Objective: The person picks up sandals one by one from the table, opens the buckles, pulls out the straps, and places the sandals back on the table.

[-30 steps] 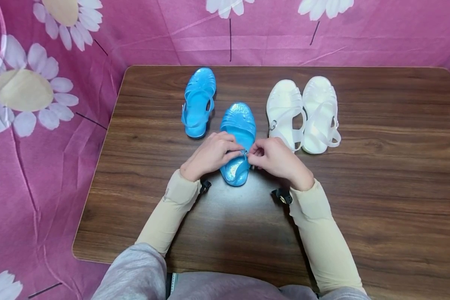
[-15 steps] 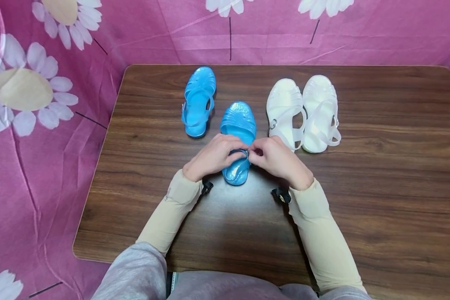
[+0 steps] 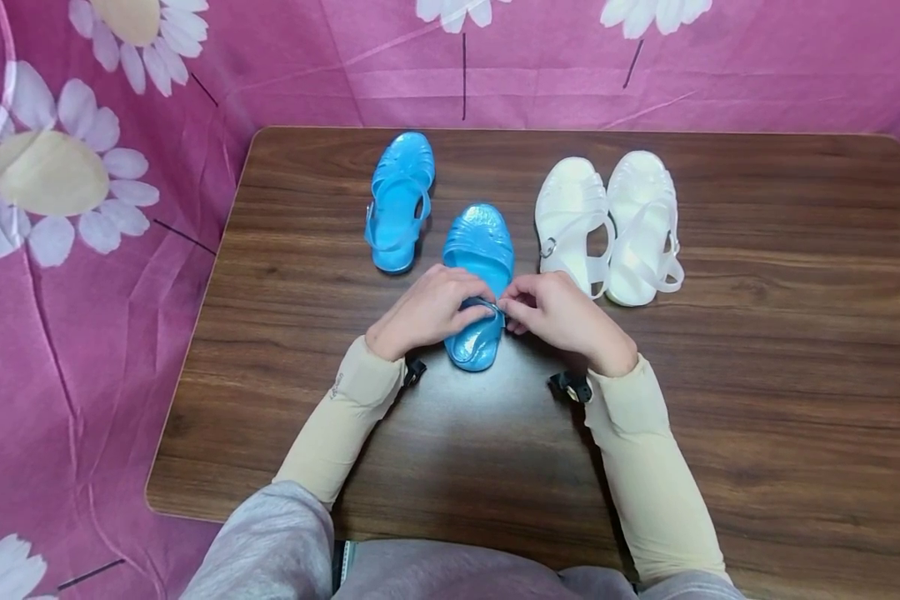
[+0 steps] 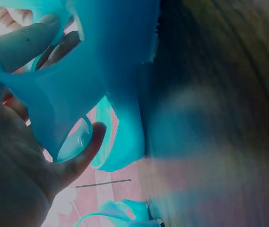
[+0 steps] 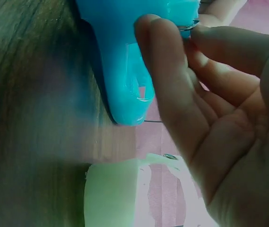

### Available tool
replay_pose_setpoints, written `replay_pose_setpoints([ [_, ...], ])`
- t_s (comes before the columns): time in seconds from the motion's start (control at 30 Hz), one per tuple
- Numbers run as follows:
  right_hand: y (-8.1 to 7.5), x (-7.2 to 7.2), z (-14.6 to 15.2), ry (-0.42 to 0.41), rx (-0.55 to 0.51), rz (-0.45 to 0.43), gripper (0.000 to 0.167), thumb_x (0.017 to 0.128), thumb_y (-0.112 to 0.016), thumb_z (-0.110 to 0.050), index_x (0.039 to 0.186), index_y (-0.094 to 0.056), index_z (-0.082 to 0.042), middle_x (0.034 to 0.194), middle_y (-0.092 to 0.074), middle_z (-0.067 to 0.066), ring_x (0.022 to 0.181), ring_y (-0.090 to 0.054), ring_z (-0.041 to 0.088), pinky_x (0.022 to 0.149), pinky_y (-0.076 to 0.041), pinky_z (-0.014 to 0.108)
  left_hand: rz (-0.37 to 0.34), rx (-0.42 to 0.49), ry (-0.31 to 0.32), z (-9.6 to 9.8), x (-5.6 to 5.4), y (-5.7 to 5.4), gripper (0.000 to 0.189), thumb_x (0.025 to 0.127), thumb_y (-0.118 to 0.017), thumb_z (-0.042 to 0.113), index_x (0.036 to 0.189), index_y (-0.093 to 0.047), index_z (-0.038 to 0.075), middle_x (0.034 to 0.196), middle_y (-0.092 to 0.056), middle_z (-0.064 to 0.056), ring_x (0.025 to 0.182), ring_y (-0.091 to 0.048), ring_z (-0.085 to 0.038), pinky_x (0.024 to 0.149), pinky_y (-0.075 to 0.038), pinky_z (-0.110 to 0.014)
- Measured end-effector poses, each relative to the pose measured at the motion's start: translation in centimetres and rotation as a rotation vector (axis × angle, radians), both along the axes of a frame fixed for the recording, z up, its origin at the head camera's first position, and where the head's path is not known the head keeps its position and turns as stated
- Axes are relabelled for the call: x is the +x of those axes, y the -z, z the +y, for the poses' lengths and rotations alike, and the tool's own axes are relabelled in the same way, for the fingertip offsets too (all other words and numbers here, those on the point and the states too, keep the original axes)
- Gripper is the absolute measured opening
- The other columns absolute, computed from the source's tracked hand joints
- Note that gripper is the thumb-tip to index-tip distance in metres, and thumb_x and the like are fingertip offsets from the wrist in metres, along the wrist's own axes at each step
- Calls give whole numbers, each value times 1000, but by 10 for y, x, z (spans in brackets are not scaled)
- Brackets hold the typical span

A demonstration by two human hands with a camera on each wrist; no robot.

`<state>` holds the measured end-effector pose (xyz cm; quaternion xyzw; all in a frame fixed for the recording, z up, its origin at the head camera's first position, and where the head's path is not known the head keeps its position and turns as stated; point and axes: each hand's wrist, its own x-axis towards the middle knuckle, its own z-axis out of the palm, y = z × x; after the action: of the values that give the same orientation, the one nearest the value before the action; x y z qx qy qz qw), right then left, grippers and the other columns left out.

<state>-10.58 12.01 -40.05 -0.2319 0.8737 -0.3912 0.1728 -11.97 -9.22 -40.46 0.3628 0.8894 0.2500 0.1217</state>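
Note:
A glossy blue jelly sandal (image 3: 478, 236) lies toe-away on the table between my two hands. My left hand (image 3: 431, 308) reaches over it from the left and grips its ankle strap (image 4: 61, 97), thumb and fingers on either side. From the right, my right hand (image 3: 562, 315) pinches at the strap's outer side, where a small metal buckle (image 5: 189, 27) shows at the thumb tip in the right wrist view. The strap's end is mostly hidden by the fingers. Behind and left lies the matching blue sandal (image 3: 394, 218), its strap looped.
Two white jelly sandals, a left one (image 3: 566, 200) and a right one (image 3: 640, 212), lie side by side just beyond my right hand. Everything rests on a brown wood-grain table (image 3: 780, 375). A pink flowered cloth (image 3: 540, 75) hangs behind and at the left.
My left hand has shifted slightly right along the strap, toward the right hand. The right hand and forearm have edged a little to the right, fingertips still at the buckle. The sandals stay put.

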Motion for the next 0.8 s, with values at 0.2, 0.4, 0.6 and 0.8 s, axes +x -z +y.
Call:
replay_pose_setpoints([
  [0.2,2,-1,3,-1,-31,-117,17,96,-59,-18,91,-70,-6,74,-70,4,63,-67,10,66,-55,24,16,-1,-4,1,0,0,20,95,-61,32,107,-70,20,106,-70,4,104,-61,-14,94,-42,-38],
  [0.4,-1,1,2,-6,-2,-111,16,92,-58,-12,88,-72,-5,69,-68,2,58,-64,10,60,-55,25,29,-34,-23,1,1,0,22,95,-61,33,107,-71,18,104,-70,3,103,-61,-14,93,-43,-37],
  [0.6,-2,3,-6,-29,71,118,17,87,-58,-13,75,-70,-13,58,-60,-5,53,-55,8,55,-47,26,-16,-61,-34,1,1,0,24,96,-60,32,108,-72,16,103,-70,2,101,-61,-14,93,-43,-38],
  [0.8,0,5,-8,-63,111,285,18,87,-57,-12,70,-62,-13,61,-50,-3,57,-46,12,57,-39,26,30,-23,21,0,0,1,19,95,-61,28,99,-74,15,93,-71,3,93,-62,-13,89,-44,-36],
])
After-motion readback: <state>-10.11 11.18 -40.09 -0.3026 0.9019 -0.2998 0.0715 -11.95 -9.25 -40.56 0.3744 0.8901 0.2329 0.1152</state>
